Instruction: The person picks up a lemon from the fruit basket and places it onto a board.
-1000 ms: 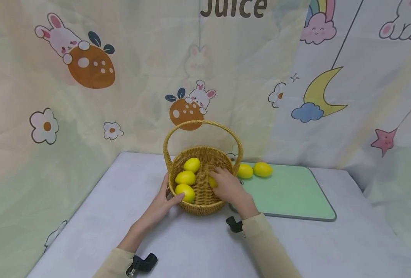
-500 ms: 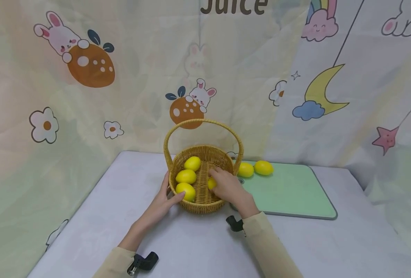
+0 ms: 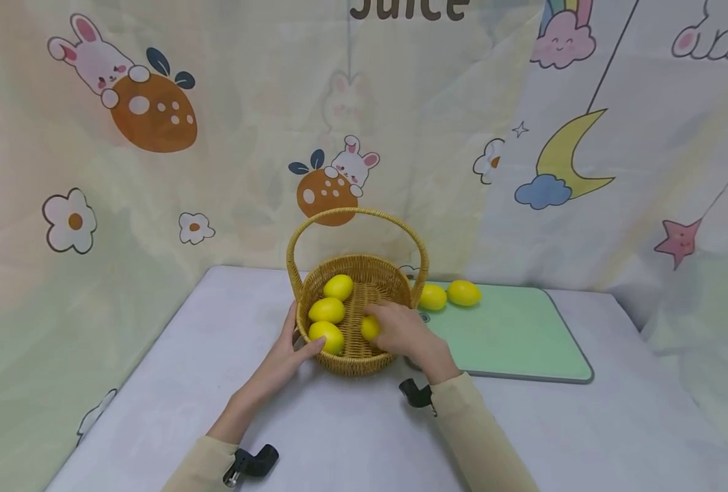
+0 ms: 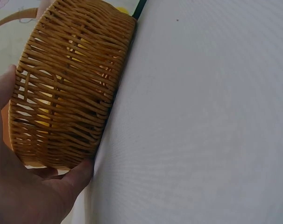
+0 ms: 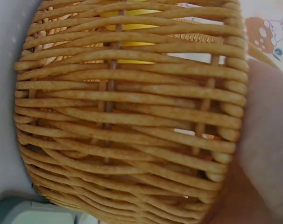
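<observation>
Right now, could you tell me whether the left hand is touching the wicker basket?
Touching: the left wrist view shows the left hand with palm and thumb pressed against the wicker basket wall.

Lemons: six total. Four in basket [image 3: 394,288], at [image 3: 338,287], [image 3: 326,310], [image 3: 327,336], [image 3: 370,327]. Two on green board [image 3: 511,342], at [image 3: 433,297], [image 3: 464,292]. Baskets: one. Boards: one. Hands: two.
</observation>
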`<state>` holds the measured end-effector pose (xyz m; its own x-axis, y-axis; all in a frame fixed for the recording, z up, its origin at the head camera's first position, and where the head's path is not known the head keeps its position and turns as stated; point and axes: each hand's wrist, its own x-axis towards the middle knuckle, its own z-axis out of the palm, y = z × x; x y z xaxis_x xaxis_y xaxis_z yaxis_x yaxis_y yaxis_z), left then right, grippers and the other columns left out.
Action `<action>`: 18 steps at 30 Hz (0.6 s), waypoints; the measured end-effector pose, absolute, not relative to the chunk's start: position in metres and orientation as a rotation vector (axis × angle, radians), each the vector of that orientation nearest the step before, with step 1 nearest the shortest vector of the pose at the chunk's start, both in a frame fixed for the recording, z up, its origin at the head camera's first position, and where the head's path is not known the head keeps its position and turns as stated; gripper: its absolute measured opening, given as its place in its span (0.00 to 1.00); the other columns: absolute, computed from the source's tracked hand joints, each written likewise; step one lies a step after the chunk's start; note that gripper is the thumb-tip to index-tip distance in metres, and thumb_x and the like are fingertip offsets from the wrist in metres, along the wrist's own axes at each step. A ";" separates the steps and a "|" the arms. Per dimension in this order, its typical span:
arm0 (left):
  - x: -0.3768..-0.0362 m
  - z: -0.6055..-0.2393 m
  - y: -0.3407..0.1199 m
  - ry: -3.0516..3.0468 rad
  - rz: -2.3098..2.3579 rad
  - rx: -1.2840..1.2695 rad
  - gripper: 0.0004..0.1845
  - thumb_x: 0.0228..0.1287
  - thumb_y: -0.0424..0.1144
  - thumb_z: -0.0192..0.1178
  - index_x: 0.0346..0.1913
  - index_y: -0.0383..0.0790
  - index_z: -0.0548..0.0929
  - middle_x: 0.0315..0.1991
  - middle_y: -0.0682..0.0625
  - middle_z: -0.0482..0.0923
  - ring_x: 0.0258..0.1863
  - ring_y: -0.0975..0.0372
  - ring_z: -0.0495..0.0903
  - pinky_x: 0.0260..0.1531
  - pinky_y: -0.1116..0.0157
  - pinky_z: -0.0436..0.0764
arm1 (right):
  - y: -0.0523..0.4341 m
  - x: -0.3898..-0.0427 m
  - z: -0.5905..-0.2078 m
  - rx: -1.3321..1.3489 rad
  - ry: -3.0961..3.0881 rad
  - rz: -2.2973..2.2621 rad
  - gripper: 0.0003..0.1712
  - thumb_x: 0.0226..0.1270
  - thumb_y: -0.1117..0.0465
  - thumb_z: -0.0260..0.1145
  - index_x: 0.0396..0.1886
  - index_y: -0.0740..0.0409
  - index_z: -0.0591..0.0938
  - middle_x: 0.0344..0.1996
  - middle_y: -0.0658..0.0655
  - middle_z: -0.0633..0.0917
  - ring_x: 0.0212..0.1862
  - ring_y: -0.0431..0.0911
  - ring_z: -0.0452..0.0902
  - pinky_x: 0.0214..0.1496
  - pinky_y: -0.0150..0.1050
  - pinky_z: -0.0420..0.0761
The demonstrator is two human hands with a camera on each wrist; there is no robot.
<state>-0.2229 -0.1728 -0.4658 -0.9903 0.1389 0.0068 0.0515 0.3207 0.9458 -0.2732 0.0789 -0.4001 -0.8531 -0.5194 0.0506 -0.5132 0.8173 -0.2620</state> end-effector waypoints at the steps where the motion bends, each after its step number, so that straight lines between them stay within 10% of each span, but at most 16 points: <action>1: -0.223 -0.466 -0.173 2.492 1.778 0.178 0.51 0.66 0.60 0.60 0.75 0.78 0.30 0.82 0.57 0.32 0.81 0.46 0.42 0.73 0.33 0.47 | 0.079 -0.273 -0.399 -0.856 2.966 -0.438 0.29 0.59 0.61 0.70 0.63 0.50 0.79 0.56 0.52 0.83 0.49 0.46 0.77 0.51 0.45 0.80; 18: -0.222 -0.468 -0.173 2.519 1.769 0.177 0.52 0.66 0.61 0.60 0.75 0.76 0.29 0.82 0.55 0.33 0.80 0.46 0.44 0.72 0.32 0.48 | 0.099 -0.261 -0.367 -0.952 2.957 -0.686 0.30 0.56 0.67 0.72 0.61 0.50 0.80 0.56 0.49 0.81 0.55 0.46 0.77 0.61 0.45 0.80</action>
